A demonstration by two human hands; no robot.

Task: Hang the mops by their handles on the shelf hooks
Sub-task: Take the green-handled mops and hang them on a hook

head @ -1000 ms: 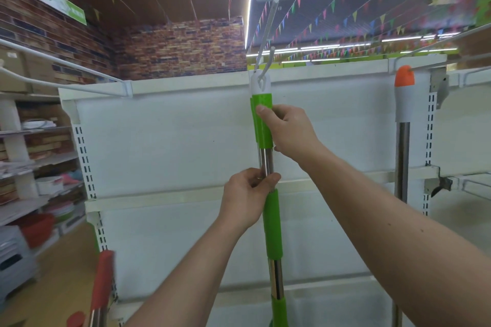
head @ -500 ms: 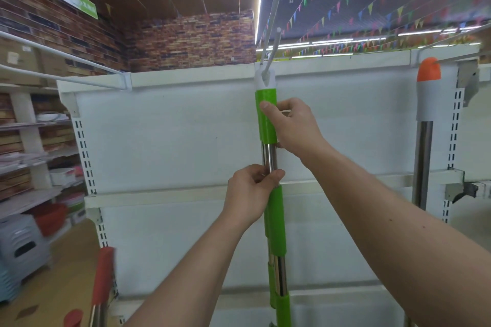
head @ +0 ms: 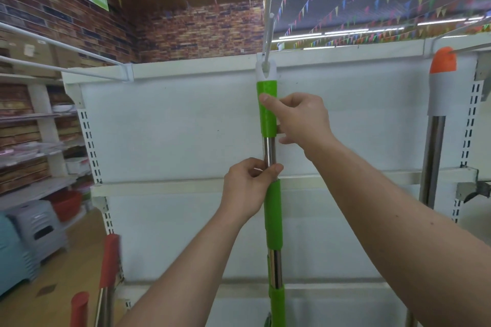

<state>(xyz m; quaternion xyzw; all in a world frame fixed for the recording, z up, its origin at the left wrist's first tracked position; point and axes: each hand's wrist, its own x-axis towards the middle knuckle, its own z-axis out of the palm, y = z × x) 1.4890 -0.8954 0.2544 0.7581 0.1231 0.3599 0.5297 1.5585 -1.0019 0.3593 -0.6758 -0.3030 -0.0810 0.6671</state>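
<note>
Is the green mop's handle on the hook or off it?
On: the white hook passes through the hole in the green mop's cap; left hand and right hand grip the handle.

Both arms are raised, the left hand (head: 245,188) pinching low, the right hand (head: 301,119) gripping higher.

Your hands, both bare. Left hand (head: 247,188): the nail that shows is cut short and rounded, and knuckle creases are plain just behind the fingers. Right hand (head: 300,119): the nail on the topmost fingertip is likewise short and smooth. Back from the fingers, past each wrist, your left forearm (head: 191,273) and right forearm (head: 398,220) run uncovered to the frame's edge — skin only. The right forearm carries two small dark specks, well behind the wrist.
</note>
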